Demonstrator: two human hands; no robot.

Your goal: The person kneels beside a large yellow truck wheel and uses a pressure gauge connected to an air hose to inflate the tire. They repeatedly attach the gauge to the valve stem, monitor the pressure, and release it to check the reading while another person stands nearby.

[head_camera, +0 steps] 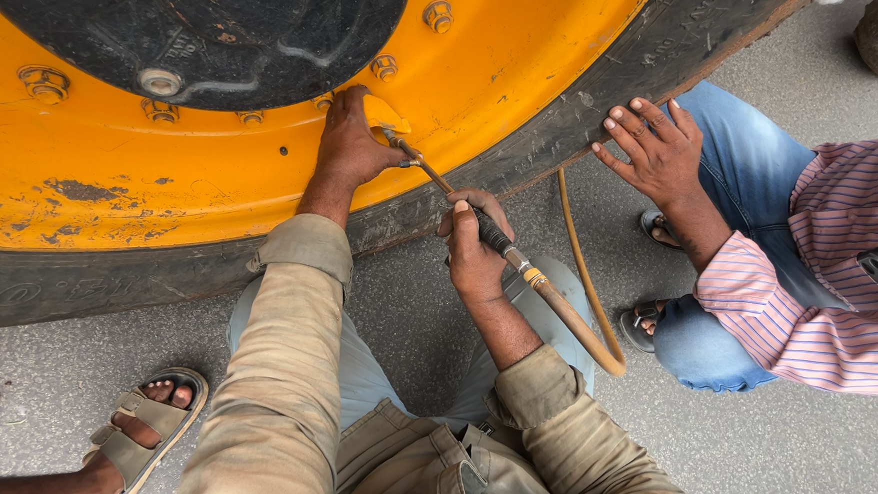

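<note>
While my left hand (349, 142) presses against the yellow wheel rim (112, 180) at frame centre to steady the air chuck (404, 153) at the valve recess, my right hand (474, 249) clenches the inflator handle (495, 238), its tan hose (580, 320) looping right. A co-worker's hand (654, 153) braces on the tyre (565, 143).

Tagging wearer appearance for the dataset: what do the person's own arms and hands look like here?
Both arms wear long khaki sleeves with buttoned cuffs, dusty and creased. The left hand and right hand are bare: no gloves, rings or watch visible.
</note>
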